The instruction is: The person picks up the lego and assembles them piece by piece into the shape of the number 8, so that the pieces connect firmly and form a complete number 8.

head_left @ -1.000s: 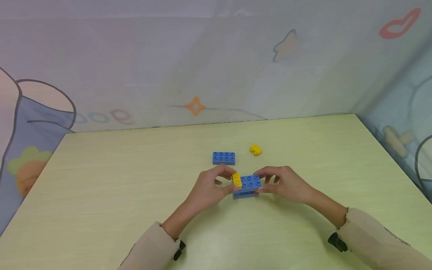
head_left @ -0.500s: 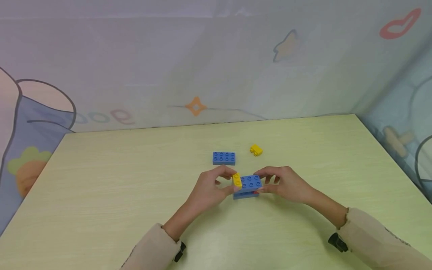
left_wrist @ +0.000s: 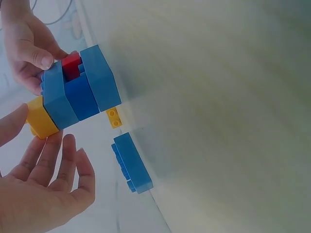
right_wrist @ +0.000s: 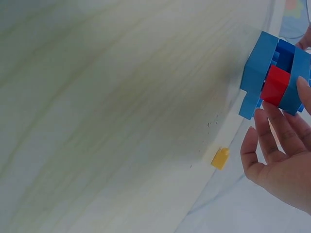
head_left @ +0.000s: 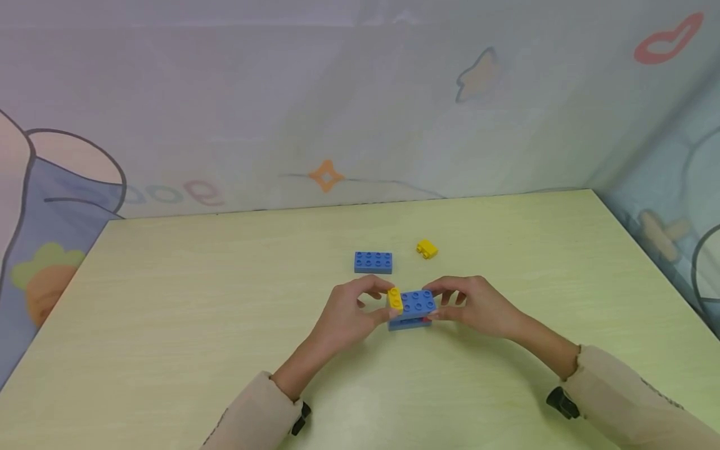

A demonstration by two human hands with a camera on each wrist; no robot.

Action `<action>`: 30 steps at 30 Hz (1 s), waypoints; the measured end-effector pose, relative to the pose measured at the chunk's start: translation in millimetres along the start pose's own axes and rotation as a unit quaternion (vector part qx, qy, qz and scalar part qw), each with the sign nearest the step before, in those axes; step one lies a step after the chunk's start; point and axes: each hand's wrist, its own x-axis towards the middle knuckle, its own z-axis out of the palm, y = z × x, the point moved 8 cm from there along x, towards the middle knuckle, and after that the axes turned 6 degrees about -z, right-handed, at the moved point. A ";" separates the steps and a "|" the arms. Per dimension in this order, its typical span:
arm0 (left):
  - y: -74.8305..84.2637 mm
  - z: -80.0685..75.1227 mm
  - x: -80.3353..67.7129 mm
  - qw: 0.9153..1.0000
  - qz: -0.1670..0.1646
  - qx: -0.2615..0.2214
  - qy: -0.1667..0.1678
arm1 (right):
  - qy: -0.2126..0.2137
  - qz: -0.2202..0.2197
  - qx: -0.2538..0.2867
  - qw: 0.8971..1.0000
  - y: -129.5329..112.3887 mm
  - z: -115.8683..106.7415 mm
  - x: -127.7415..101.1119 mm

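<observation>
So, the person has a small stack of plastic building bricks (head_left: 412, 309) resting on the pale yellow-green wooden bench (head_left: 169, 325), a bit right of centre and toward the near edge. It's blue bricks on top and bottom with a small red brick (left_wrist: 72, 66) sandwiched in the middle, only really visible from the wrist views. A narrow yellow studded brick (head_left: 395, 299) sits at the stack's left end.

The left hand (head_left: 351, 312) has thumb and fingers curled in around that yellow piece, pinching it against the stack. The right hand (head_left: 475, 304) grips the stack's right end, fingertips bent over the top edge and thumb low on the near side.

Farther back, a loose flat blue brick with eight studs (head_left: 373, 262) lies just beyond the left hand, and a tiny yellow brick (head_left: 427, 249) sits to its right, well apart from both hands.

Handling-wise, this looks like hard, light, rigid plastic: nothing fragile, but the smooth sides could be a little slippery. Best grip is probably on the flat side walls at opposite ends, like both hands do now. The layers are only held by stud friction, so squeezing off-centre or twisting could likely pop the red middle piece loose.
</observation>
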 end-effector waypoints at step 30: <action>-2.5 -0.9 3.0 1.000 0.006 -0.022 -0.007 | -0.006 0.064 -0.073 0.995 47.7 -37.6 45.4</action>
